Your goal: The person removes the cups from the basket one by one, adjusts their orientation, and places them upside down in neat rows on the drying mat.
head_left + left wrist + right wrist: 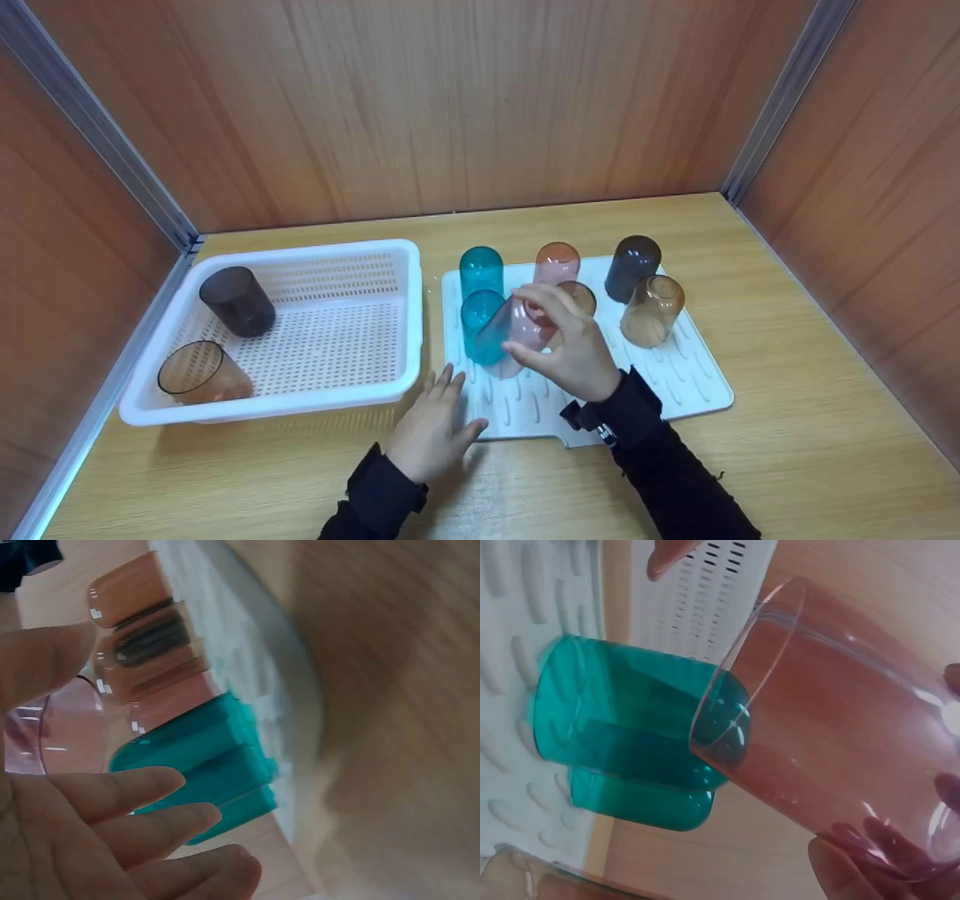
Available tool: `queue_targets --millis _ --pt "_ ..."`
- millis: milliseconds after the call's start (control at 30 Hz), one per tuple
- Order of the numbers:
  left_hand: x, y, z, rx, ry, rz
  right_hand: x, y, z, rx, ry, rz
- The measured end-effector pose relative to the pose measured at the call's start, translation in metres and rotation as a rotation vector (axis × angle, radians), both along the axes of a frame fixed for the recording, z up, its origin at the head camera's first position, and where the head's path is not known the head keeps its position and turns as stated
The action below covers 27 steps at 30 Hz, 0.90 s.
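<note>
My right hand [574, 349] grips a clear pink cup [508, 337] by its closed end, above the front left of a white ridged drying tray [517, 424]. The pink cup [840, 727] is tilted in the right wrist view, its open rim towards two teal cups [630, 712]. Those upside-down teal cups [480, 304] stand on the tray's left side. My left hand [431, 435] is spread, fingers extended and holding nothing, between the basket and the tray's front left corner; its palm and fingers [142, 821] show in the left wrist view.
A white perforated basket [414, 322] at left holds a dark grey cup [238, 301] and an amber cup [210, 375]. Also upside down on the tray are a pink cup [557, 259], a dark cup [634, 266] and an amber cup [652, 311]. Wooden panels [465, 105] surround the table.
</note>
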<state>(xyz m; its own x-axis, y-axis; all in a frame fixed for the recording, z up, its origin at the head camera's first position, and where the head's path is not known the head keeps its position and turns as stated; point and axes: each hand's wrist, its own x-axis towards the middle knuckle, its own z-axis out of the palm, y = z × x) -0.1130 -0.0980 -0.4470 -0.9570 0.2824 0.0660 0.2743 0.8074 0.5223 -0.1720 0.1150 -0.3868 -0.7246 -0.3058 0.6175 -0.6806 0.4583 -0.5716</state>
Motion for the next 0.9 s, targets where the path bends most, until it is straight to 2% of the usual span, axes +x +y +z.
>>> queue_targets --millis 200,400,667,900 --pt "-0.008 -0.002 -0.010 -0.133 -0.083 0.007 0.004 -0.010 -0.014 0.153 0.030 -0.015" --pt "-0.010 -0.003 -0.013 -0.245 -0.056 -0.003 0.006 -0.018 -0.028 0.297 0.070 -0.025" --pt "-0.011 -0.004 -0.011 -0.253 -0.041 -0.004 0.007 -0.028 -0.041 0.361 0.072 0.007" --pt "-0.010 -0.005 -0.013 -0.244 -0.004 -0.016 0.009 -0.033 -0.047 0.424 0.086 -0.013"
